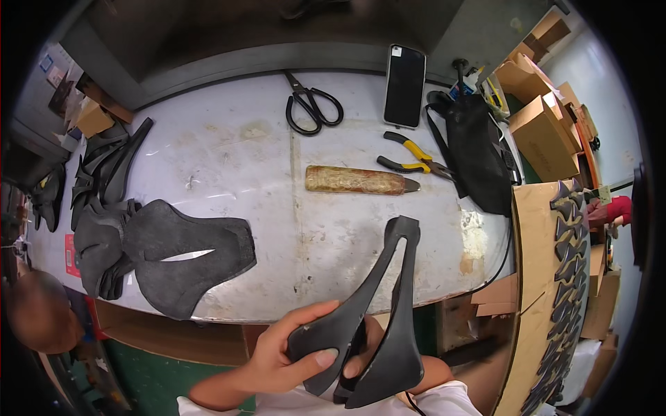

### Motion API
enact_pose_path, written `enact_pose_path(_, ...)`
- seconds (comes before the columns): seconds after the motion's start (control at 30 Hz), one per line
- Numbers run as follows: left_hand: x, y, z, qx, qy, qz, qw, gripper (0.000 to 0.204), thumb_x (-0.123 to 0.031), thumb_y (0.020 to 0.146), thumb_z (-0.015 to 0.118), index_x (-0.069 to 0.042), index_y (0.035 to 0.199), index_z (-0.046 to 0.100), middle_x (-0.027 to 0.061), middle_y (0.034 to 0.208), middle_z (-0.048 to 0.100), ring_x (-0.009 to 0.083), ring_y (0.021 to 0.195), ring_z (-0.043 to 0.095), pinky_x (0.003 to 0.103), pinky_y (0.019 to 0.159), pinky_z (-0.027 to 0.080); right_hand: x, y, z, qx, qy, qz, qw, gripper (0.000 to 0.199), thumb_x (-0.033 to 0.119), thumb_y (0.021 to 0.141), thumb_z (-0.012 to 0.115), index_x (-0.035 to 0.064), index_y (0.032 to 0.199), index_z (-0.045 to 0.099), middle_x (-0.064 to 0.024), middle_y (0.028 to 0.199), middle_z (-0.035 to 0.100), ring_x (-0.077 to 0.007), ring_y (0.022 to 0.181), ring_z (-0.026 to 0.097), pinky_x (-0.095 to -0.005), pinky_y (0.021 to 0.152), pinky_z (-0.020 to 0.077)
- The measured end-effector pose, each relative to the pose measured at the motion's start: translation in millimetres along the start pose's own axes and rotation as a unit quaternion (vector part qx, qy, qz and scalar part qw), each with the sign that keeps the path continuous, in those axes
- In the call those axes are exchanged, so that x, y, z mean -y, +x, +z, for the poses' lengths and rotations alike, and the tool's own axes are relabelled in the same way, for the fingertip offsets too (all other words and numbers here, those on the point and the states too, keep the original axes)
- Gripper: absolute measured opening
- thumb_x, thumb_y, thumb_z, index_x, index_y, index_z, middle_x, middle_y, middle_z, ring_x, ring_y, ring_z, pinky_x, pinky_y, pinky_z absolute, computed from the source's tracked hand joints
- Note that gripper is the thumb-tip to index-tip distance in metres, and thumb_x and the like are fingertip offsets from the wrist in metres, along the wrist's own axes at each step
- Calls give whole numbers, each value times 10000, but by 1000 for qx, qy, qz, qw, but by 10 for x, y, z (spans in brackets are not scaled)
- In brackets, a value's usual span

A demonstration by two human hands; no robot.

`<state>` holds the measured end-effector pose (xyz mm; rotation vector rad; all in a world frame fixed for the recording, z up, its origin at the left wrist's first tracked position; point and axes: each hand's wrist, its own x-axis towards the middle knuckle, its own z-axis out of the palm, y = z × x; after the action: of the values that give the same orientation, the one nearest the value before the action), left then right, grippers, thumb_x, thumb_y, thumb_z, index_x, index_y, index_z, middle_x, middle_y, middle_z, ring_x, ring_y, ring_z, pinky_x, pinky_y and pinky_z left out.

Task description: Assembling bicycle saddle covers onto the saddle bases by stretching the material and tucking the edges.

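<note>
We hold a black saddle shell [378, 305] above the near edge of the desk [277, 173], its narrow nose pointing up and away, its wide rear down by our lap. Our left hand [288, 353] is closed around the wide rear on the left side, thumb pressed across the top face. Our right hand [361, 347] is mostly hidden behind the shell — only a few fingertips show through the central slot, so we cannot tell how firmly it is closed.

On the desk lie a flat grey cover [184, 253] with a slit, well to the left, a brown-gold roll [357, 180] straight ahead, yellow-handled pliers [415, 159], black scissors [312, 107] and a phone [404, 84] further back.

The shell hangs over the desk's edge rather than on it. As we judge it, a slack hold on the smooth plastic could let it slip to the floor, and swinging the long nose forward might knock the roll. The cover lies close to the near edge too — a brush of the forearm could drag it off.
</note>
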<state>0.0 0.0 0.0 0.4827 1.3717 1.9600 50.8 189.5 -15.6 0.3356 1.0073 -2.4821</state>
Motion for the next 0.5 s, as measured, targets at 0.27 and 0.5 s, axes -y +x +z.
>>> enact_pose_path(0.27,-30,8,40,-64,-133,-82,986,548,-17,951,573,-4,1453,355,86,1276,574,121,1141,541,272,980,412,-43,-13,64,-25,-66,34,997,869,263,612,922,19,1295,444,-75,1171,572,-185,1116,540,-329,955,444)
enact_pose_path(0.5,-60,-3,115,-104,-105,-91,985,572,-74,908,632,37,1412,385,140,1255,588,174,1150,560,328,1020,402,-6,-3,71,-32,-98,42,994,891,264,612,924,16,1308,426,-75,1168,566,-186,1119,537,-335,968,440)
